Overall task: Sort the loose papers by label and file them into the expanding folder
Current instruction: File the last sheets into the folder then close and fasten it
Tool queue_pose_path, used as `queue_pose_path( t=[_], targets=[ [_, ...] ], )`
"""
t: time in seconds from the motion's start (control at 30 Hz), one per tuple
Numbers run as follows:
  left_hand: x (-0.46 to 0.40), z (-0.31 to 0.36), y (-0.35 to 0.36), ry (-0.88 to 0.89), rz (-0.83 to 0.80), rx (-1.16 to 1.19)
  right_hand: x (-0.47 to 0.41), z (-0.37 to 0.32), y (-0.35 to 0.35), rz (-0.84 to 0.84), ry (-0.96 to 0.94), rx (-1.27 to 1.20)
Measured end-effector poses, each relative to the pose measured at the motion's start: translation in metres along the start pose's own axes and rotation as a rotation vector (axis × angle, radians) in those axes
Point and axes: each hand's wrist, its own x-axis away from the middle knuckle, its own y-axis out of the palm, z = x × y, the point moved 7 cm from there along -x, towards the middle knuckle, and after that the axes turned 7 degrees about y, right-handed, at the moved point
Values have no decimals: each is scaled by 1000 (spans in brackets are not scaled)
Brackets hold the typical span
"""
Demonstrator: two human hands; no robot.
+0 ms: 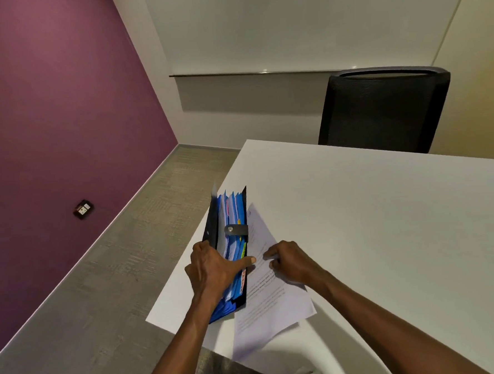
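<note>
Two bare forearms reach up from the bottom of the frame, and both hands are busy at the near left corner of the white table (371, 208). Low in the centre of the frame, the loose papers (271, 304) lie fanned on the tabletop, just right of the expanding folder (229, 254) and tucked against its black side. That folder stands open on its spine, blue dividers spread, coloured tabs showing, a grey clasp strap (236, 229) folded across the top. The left hand (212, 271) grips the folder's near end, fingers curled over the black cover and the thumb stretched right across the dividers to touch the top sheet. The right hand (288, 261) rests on the papers, fingers bent, fingertips pressing the sheet; whether it pinches an edge, hard to tell. Farther out, a black mesh chair (385, 109) sits at the table's far side, upper right. A purple wall (47, 112) fills the left, with a small socket (83, 209) low on it.
</note>
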Motion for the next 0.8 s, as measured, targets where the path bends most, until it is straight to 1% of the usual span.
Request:
queue_pose_path(
  t=[0.07,0.17,0.3,0.4,0.5,0.8],
  targets=[
    [1,-4,-1,7,8,43,-3,-3,10,-39,29,-9],
    [3,-8,-4,16,-2,84,-5,-6,21,-69,80,-142],
    [4,-14,-8,-12,-32,155,-11,-4,26,-5,113,-267],
    [5,-19,-12,-12,-35,155,-12,-12,27,3,108,-342],
    [7,-23,-14,-1,-36,154,-11,-24,30,2,110,-318],
    [6,-33,-16,11,-87,224,-15,-41,38,23,2,-250]
  ],
)
